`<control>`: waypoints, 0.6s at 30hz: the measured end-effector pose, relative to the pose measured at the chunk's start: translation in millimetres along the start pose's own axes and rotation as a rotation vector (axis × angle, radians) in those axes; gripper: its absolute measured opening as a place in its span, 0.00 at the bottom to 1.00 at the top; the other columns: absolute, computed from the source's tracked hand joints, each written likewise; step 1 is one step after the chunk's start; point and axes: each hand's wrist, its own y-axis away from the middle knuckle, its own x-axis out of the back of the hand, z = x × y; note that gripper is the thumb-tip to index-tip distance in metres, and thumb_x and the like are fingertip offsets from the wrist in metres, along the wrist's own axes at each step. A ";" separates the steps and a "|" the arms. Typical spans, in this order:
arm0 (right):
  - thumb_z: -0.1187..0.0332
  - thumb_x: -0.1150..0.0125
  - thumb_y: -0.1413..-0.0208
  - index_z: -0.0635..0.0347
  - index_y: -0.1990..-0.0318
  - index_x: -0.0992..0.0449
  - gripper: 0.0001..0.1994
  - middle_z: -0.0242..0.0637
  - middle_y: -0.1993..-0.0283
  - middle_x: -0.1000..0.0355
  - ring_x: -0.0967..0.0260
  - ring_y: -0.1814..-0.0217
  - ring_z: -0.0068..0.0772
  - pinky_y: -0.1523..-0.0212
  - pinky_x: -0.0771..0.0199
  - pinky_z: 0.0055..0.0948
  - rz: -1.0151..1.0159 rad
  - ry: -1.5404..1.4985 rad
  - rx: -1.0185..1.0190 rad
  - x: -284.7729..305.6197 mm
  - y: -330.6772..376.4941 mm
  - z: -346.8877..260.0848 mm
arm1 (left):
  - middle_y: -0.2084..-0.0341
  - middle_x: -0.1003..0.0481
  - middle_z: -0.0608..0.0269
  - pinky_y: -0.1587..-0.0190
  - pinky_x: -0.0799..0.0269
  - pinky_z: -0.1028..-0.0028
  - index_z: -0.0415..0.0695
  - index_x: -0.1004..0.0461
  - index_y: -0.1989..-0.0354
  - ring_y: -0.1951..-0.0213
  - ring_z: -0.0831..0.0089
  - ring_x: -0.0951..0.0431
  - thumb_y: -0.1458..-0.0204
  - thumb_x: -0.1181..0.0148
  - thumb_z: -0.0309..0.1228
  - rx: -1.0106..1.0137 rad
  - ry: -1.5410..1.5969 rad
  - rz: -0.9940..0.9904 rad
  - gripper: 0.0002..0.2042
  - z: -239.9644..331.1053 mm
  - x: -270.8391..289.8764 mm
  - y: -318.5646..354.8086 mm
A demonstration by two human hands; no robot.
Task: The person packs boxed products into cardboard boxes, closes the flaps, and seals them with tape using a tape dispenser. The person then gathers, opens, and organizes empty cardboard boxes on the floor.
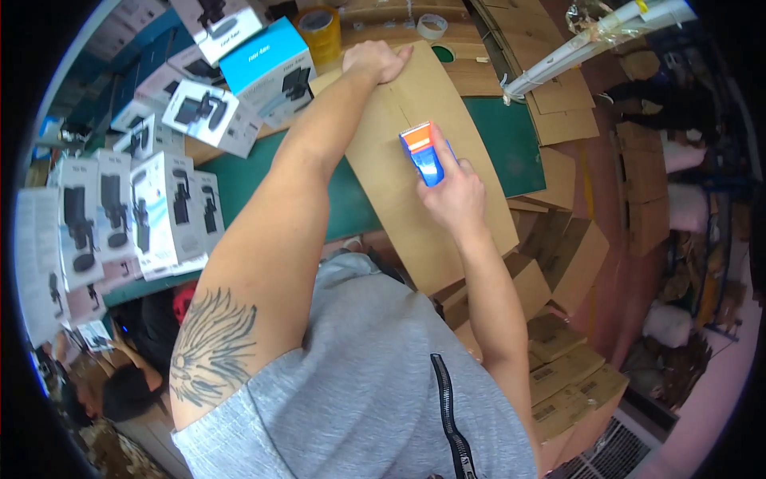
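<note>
A long brown cardboard box [367,152] lies in front of me on a green-topped table, with a seam showing in its upper face. At the box's far end, my left hand [377,61] rests with its fingers curled over the edge; the fingertips are partly hidden. My right hand [455,195] grips a blue and orange tape dispenser [423,156] over the middle of the box, index finger stretched along its side. The dispenser's toothed edge points away from me. Whether it touches the cardboard I cannot tell.
Several white product boxes [163,211] and a blue-topped box [267,60] are stacked on the left. Yellow tape rolls [319,36] and a clear roll [432,27] sit at the back. Brown cartons [562,255] stand at right. Other people are at lower left and far right.
</note>
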 end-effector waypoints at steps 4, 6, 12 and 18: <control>0.67 0.37 0.59 0.28 0.33 0.43 0.41 0.47 0.70 0.32 0.28 0.71 0.54 0.69 0.25 0.47 -0.091 0.107 -0.055 27.2 63.9 34.3 | 0.48 0.26 0.53 0.44 0.32 0.62 0.43 0.24 0.49 0.45 0.59 0.27 0.45 0.65 0.64 0.009 -0.006 0.053 0.37 2.6 -7.7 1.1; 0.67 0.37 0.60 0.29 0.33 0.42 0.41 0.47 0.69 0.31 0.28 0.72 0.53 0.70 0.25 0.46 -0.128 0.109 -0.088 38.2 112.1 61.1 | 0.48 0.26 0.52 0.44 0.31 0.63 0.42 0.24 0.49 0.45 0.60 0.27 0.46 0.67 0.65 0.018 -0.041 0.065 0.38 -6.9 -9.8 -0.5; 0.67 0.36 0.61 0.28 0.34 0.41 0.41 0.47 0.70 0.31 0.28 0.72 0.53 0.70 0.25 0.46 -0.161 0.103 -0.231 47.0 187.9 116.7 | 0.49 0.27 0.45 0.45 0.31 0.62 0.39 0.26 0.48 0.45 0.55 0.27 0.48 0.63 0.66 0.056 -0.044 0.066 0.40 14.8 8.5 16.4; 0.67 0.35 0.62 0.24 0.34 0.42 0.43 0.46 0.72 0.33 0.28 0.72 0.54 0.70 0.25 0.47 -0.156 0.036 -0.189 32.9 186.6 132.3 | 0.41 0.39 0.35 0.41 0.38 0.55 0.37 0.32 0.46 0.44 0.44 0.33 0.48 0.45 0.47 -0.415 -0.240 0.946 0.28 35.3 -68.0 31.2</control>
